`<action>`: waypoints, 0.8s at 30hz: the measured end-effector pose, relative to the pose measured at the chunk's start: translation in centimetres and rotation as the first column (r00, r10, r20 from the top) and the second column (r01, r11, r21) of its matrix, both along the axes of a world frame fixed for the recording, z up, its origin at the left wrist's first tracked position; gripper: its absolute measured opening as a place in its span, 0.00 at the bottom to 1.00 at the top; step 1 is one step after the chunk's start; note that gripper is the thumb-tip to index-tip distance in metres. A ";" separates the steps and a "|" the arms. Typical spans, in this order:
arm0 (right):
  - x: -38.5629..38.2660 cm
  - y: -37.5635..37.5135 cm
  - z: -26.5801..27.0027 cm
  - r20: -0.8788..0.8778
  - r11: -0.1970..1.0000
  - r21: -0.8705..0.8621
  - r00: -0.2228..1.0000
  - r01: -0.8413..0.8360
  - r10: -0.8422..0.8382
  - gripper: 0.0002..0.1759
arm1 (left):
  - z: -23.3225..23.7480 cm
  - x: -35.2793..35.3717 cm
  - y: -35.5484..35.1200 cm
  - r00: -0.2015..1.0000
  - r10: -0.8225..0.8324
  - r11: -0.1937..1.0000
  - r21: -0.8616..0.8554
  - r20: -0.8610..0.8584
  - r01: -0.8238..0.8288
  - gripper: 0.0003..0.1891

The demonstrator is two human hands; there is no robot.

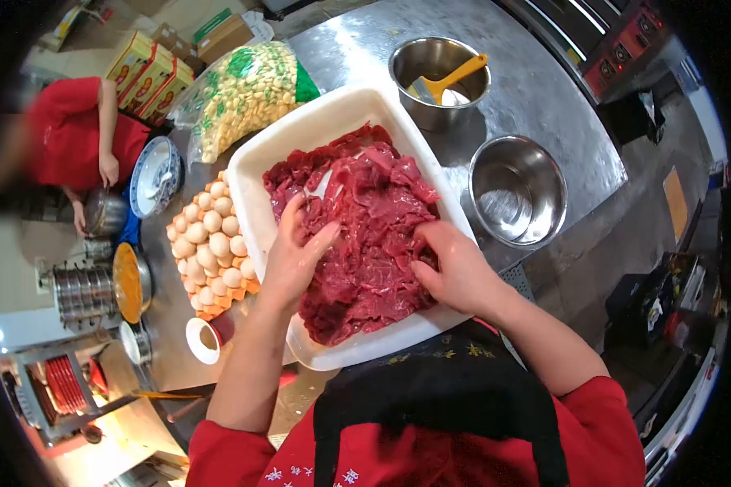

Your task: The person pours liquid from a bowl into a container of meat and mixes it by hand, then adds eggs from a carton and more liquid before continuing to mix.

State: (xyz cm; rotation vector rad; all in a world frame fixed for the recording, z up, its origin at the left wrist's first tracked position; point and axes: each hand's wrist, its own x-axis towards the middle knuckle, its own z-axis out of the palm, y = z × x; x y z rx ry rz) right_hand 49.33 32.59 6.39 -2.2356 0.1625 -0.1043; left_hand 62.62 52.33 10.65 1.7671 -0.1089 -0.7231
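Two hands in a tray of raw meat

Eggs (211, 243) sit just left of the white tray (300, 134), with a garlic bag (244, 93) behind them. Two steel bowls stand to the right, the far bowl (430, 114) holding a yellow spatula (455, 77). Nothing blocks the hands. The sliced meat (365, 235) fills the tray. The left hand (296, 252) lies on it with fingers spread wide, and the right hand (455, 268) curls down, closed on a clump.

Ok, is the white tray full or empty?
Full: raw meat covers nearly the whole floor of the tray.
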 end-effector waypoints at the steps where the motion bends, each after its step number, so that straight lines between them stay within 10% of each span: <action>1: 0.8 0.0 -0.6 0.000 1.000 -0.009 1.000 -0.012 0.012 0.18 | -2.3 -0.8 1.8 1.000 0.012 1.000 -0.009 0.000 -0.012 0.43; 7: 3.3 0.8 -5.6 -0.276 0.954 0.241 0.955 0.180 -0.111 0.50 | -9.4 -7.3 5.3 0.962 0.237 0.970 -0.014 -0.136 -0.241 0.48; 9: 4.3 1.8 -8.8 -0.365 0.937 0.271 0.924 0.221 -0.112 0.52 | -7.1 -5.7 2.5 0.677 0.398 0.826 -0.079 -0.620 -0.559 0.42; 12: 6.6 3.2 -6.0 -0.488 0.778 0.548 0.873 0.307 0.000 0.52 | -8.2 -3.0 0.9 0.538 0.091 0.789 -0.269 -0.838 -0.553 0.32; 14: 8.2 3.4 -4.0 -0.460 0.378 0.862 0.834 0.338 0.303 0.46 | -7.4 -2.2 0.5 0.593 0.124 0.782 -0.289 -0.796 -0.552 0.29; 20: 10.1 2.5 3.1 -0.147 0.392 0.920 0.953 0.033 0.266 0.24 | 0.0 0.1 1.8 0.918 0.036 0.802 -0.537 -0.396 -0.263 0.24; 24: 11.3 1.6 10.7 0.032 0.783 0.604 0.986 -0.150 0.164 0.24 | 6.2 1.3 2.1 0.993 0.108 0.814 -0.569 -0.047 -0.116 0.22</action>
